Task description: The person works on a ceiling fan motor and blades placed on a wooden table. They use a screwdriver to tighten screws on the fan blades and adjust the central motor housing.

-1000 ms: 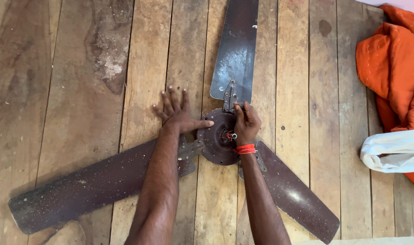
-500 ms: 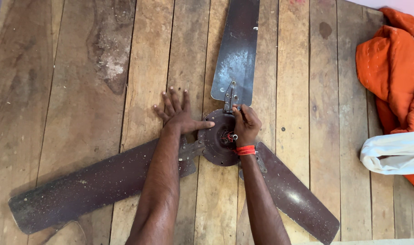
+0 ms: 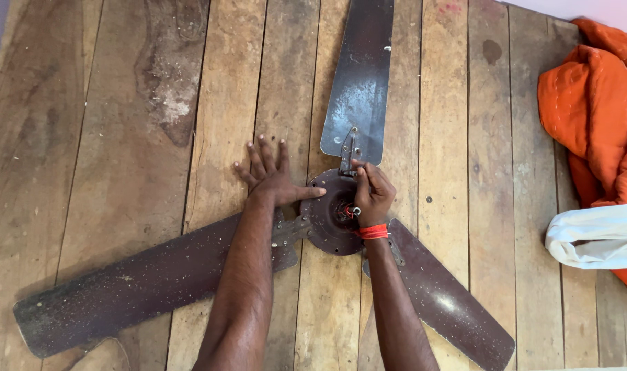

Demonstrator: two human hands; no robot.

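Lying across the middle of the frame on a wooden plank floor (image 3: 155, 137), a brown three-bladed ceiling fan (image 3: 358, 82) has its upper blade cut off by the top edge. At right, orange cloth (image 3: 588, 117) and white cloth (image 3: 595, 237) run out of frame. The left hand (image 3: 272, 180) presses flat, fingers spread, thumb on the round hub (image 3: 327, 216). The right hand (image 3: 372, 196) curls over the hub, hiding whatever it pinches.
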